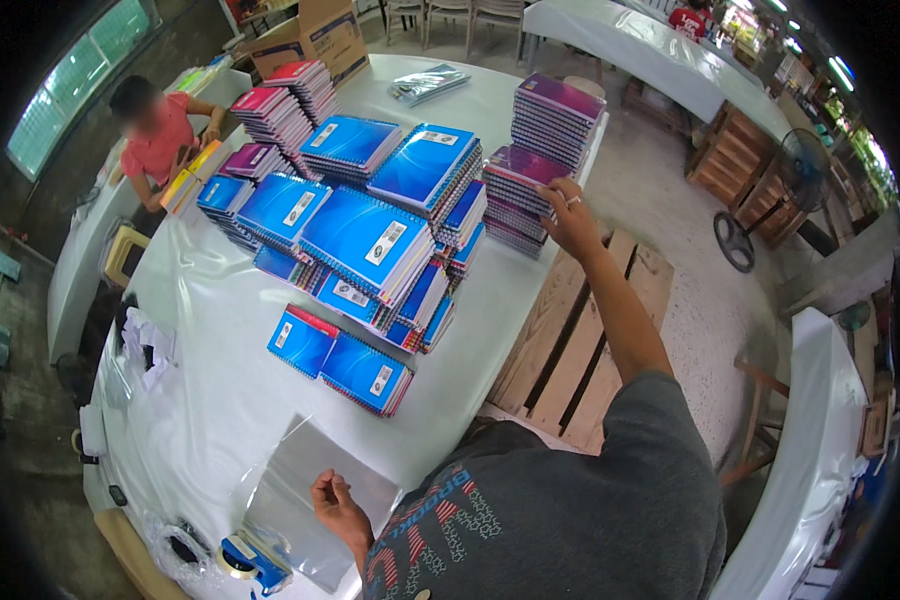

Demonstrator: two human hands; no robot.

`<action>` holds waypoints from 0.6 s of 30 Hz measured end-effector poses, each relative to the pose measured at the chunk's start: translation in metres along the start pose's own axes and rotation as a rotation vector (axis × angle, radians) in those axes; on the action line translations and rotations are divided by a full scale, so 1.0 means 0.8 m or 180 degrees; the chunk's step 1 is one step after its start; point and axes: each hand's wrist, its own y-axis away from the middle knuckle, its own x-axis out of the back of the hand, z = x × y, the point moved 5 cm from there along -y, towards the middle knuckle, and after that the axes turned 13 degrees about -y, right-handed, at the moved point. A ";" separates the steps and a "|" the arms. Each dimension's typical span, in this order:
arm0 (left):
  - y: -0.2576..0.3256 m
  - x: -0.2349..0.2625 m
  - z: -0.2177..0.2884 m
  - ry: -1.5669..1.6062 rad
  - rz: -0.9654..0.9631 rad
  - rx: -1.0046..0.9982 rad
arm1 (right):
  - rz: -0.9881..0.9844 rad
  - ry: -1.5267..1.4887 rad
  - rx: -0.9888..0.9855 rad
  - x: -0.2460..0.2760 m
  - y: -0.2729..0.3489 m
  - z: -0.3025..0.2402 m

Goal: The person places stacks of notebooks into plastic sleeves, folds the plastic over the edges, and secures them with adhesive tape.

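Purple spiral notebooks (518,190) are sitting stacked at the counter's (220,390) right edge, and the right hand (570,215) is resting its fingers on top of that pile, gripping nothing. The left hand (335,500) is hovering loosely curled, empty, over a clear plastic sleeve (300,490). A blue tape dispenser (250,562) is lying nearby, blue notebooks (370,240) piled beyond.

Purple spiral notebooks (518,190) stacked at table edge; clear plastic sleeve (315,500) flat.
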 end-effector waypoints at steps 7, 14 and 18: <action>-0.007 -0.017 0.005 -0.0129 -0.0036 0.0023 | 0.0086 -0.0222 -0.0141 -0.001 0.025 0.019; -0.023 -0.033 0.030 -0.0359 -0.0137 -0.0132 | 0.0088 -0.0450 -0.0238 -0.015 0.020 0.011; -0.054 -0.045 0.030 -0.0596 -0.0133 -0.0437 | 0.0136 -0.0061 -0.0399 -0.024 0.022 0.015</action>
